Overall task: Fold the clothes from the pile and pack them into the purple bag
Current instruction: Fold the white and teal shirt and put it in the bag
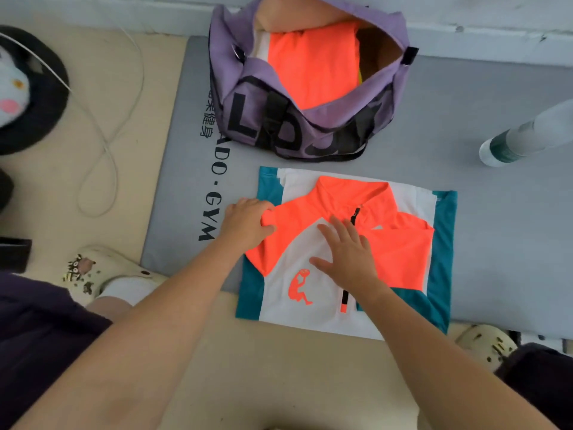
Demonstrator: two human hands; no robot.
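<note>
Left hand (248, 221) grip pinches the smooth neon-orange sleeve (279, 231) of the zip jersey (310, 308); right hand (347, 256) lies flat, fingers spread wide, near the slouchy purple bag (248, 88).

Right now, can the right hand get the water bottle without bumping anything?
Probably yes: the right hand lies flat on the shirt, and only bare grey mat shows between it and the water bottle.

A grey gym mat (496, 237) is lying on beige floor (130, 57), a pale wall (465, 13) running just beyond it.

Head view, steeply downward, close above mat (496, 228)
</note>
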